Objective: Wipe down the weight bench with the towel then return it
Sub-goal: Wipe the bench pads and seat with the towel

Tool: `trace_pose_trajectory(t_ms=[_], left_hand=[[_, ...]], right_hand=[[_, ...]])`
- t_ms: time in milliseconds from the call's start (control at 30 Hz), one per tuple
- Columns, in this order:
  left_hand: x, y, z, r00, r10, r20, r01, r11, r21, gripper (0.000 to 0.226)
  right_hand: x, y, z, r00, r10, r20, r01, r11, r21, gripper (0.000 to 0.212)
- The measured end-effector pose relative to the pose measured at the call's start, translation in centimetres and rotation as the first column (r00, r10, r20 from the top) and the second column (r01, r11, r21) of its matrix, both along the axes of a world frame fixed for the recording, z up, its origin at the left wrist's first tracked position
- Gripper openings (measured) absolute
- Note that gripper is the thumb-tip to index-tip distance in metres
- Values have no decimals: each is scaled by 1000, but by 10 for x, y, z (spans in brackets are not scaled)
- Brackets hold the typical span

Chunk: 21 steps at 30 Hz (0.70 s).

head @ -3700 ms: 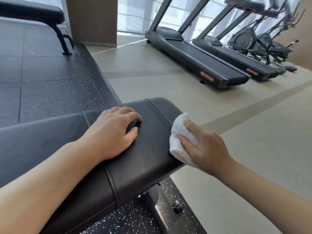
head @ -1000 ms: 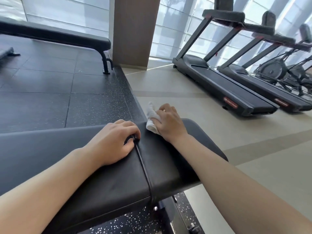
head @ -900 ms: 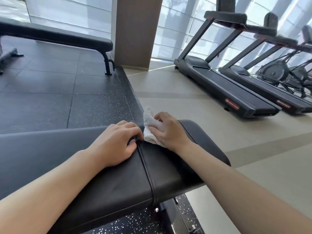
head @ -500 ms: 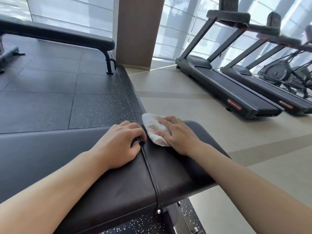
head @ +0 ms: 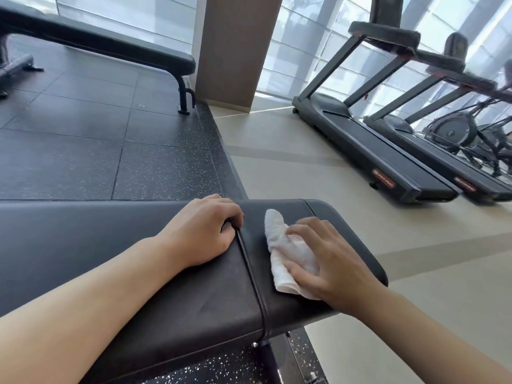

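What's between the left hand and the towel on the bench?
Only a bare strip of black bench pad, crossed by the seam that the left hand touches; the towel lies past it. Seen in the head view.

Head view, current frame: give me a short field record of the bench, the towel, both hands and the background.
bench: black padded weight bench, with a seam across the pad
towel: white towel, bunched, on the end pad to the right of the seam
right hand: right hand presses the towel onto the pad, fingers spread
left hand: left hand rests on the pad at the seam, fingers curled, holding nothing
background: second bench; treadmills on pale floor
task stage: wiping; towel not yet returned
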<state>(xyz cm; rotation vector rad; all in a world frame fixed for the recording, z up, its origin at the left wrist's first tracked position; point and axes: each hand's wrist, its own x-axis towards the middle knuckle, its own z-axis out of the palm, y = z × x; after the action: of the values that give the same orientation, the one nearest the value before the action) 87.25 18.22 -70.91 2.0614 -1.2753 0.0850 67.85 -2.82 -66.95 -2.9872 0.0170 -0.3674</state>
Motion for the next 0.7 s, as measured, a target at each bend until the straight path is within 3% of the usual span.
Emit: trace_pose_trajectory(t_ms=[167, 400, 700], left_hand=[[0, -2, 1, 1000, 7, 11, -8, 1000, 16, 18], [-3, 1, 1, 1000, 1, -4, -1, 1000, 28, 18], [-2, 3, 1, 1000, -17, -25, 19, 999, 47, 21]], right_hand=[[31, 8, -12, 999, 50, 14, -51, 994, 101, 24], [92, -30, -15, 961, -268, 63, 258, 958, 126, 27], [26, 13, -14, 1000, -4, 29, 3, 999, 54, 25]])
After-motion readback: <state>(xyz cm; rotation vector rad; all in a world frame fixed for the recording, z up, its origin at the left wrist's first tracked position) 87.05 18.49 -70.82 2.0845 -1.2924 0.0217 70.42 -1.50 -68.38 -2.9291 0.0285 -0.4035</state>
